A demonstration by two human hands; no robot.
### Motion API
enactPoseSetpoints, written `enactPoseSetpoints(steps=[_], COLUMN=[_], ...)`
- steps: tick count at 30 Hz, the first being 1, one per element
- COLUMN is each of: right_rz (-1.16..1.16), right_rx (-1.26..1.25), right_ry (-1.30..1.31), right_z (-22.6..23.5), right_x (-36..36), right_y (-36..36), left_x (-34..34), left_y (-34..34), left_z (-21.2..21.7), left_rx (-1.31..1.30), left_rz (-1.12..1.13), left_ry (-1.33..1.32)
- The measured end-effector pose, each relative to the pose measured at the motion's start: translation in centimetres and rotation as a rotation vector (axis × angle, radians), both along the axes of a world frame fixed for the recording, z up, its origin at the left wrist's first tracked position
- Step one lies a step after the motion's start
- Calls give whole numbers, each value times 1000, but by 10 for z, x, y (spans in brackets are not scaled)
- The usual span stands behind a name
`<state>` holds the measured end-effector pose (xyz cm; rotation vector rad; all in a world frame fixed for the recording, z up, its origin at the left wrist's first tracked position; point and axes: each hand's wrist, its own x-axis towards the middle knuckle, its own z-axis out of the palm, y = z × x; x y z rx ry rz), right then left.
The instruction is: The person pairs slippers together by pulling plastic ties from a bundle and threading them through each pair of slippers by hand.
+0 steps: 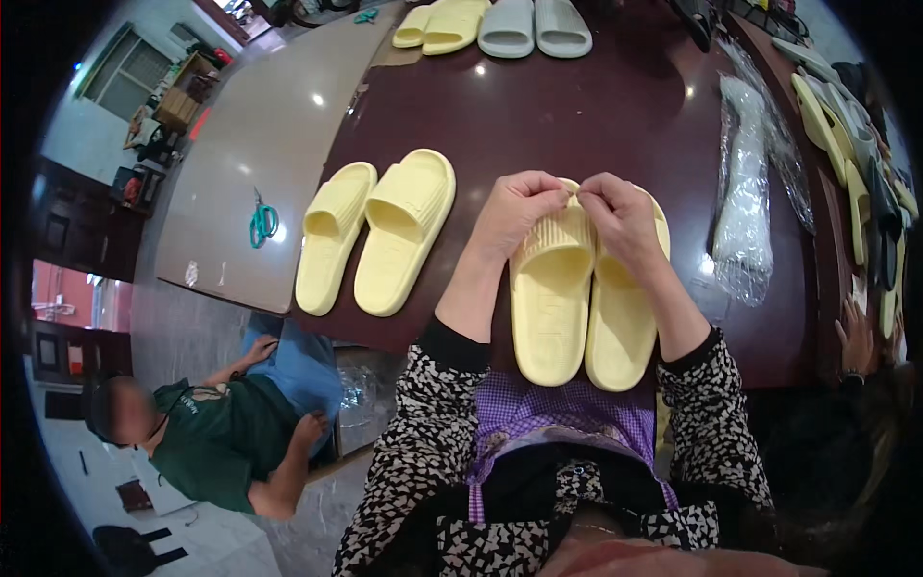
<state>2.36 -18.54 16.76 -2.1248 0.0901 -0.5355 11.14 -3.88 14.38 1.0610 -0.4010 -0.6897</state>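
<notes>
A pair of pale yellow slide slippers lies side by side in front of me, soles down, heels toward me: the left slipper (pixel 551 322) and the right slipper (pixel 620 337). Over their toe ends, my left hand (pixel 519 213) and my right hand (pixel 623 219) meet with fingertips pinched close together. Whatever sits between the fingers is too small or hidden to make out. My right forearm covers part of the right slipper's strap. To the left, another yellow pair rests on the dark table (pixel 538 115), a smaller slipper (pixel 330 240) beside a larger slipper (pixel 404 236).
Teal scissors (pixel 261 223) lie on the grey board at left. Clear plastic wrapping (pixel 742 192) is on the right. Yellow slippers (pixel 452 27) and grey slippers (pixel 535 29) stand at the far edge. More slippers (pixel 859 212) line the right side, near another person's hand (pixel 854 338). A person (pixel 226 433) sits at left.
</notes>
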Motion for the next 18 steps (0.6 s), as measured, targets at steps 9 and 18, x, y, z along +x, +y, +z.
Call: enactPoseSetpoints(steps=[9,18], right_rz=[28,34], right_rx=[22,-27], right_ry=[6,-6], right_z=[7,4], right_x=[0,0], right_y=[4,1], left_x=[2,3], left_y=[0,0], left_z=[-1,-3], left_rx=[-18,20], left_rz=[1,-13], left_ry=[15,14])
